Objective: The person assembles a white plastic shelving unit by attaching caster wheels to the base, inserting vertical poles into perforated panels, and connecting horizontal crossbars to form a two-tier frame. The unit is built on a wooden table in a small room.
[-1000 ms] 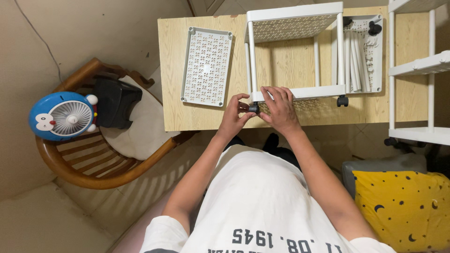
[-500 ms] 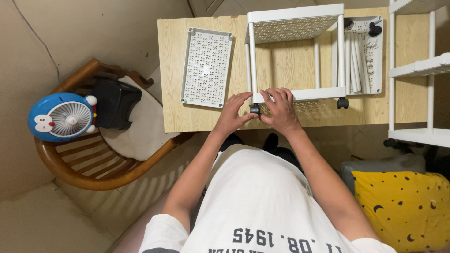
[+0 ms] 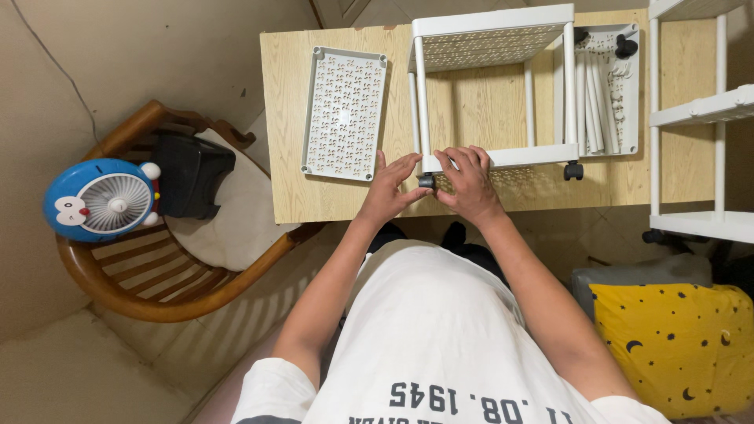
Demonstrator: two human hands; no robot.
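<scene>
Both hands meet at the near edge of the wooden tabletop [image 3: 330, 200], at one bottom corner of a white shelf cart [image 3: 491, 94] lying on its side. The left hand [image 3: 390, 191] has its fingers spread and lightly curled, its fingertips pinching a small black caster wheel [image 3: 426, 181] at that corner. The right hand [image 3: 470, 184] is curled loosely over the corner of the cart's bottom shelf, its fingers resting on the white edge just beside the wheel; whether it grips anything cannot be told. The cart's long axis runs from the near edge toward the far edge, its wheel end pointing at the person. A second black caster [image 3: 572, 170] sits at the other near corner of the cart. Left of the cart, a loose white perforated shelf tray [image 3: 344, 114] lies flat, its long side running near to far. Right of the cart, another tray [image 3: 609, 90] holds white tubes at the far right corner.
</scene>
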